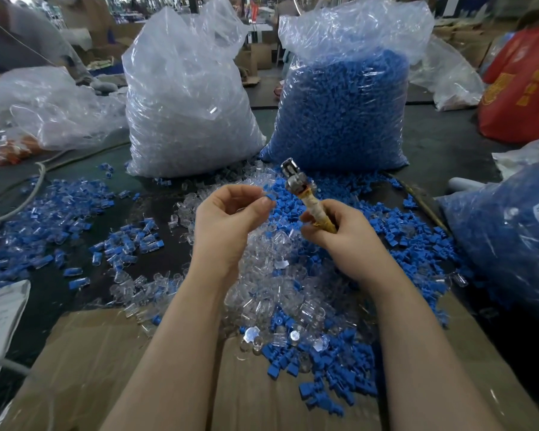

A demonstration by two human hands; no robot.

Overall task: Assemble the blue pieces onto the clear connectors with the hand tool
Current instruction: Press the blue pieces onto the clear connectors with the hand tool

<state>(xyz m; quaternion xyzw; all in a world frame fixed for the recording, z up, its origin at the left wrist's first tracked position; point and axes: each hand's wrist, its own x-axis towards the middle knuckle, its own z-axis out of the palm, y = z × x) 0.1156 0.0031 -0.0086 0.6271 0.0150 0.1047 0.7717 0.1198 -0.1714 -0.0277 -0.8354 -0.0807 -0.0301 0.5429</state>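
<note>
Crowded with stock, a warehouse worktable [442, 144] holds two tall plastic sacks at its far side: the bag of clear connectors [187, 107] on the left and the bag of blue pieces [343, 110] just beside it on the right. Near the viewer, a flattened sheet of cardboard [106, 368] covers the table's near edge, and a loose heap of clear connectors [280, 287] mixed with blue pieces [318, 365] spills across it and the dark surface between the person's forearms. To the left lies a spread of blue-and-clear parts [53, 213], with a white cable [28, 197] curving past them at the far left. Another bag of blue parts [507, 244] sits at the right edge, and a red bag [523, 85] stands beyond it, far right. Raised above the heap, the left hand [227, 216] has its fingers curled, pinching a small blue piece [270, 197] between thumb and forefinger; whether a clear connector is pinched with it cannot be told. Just to its right, the right hand [336, 234] grips the taped handle of the hand tool [308, 197], whose metal head points up and away toward the sacks. Hands and tool are close together but not touching.
</note>
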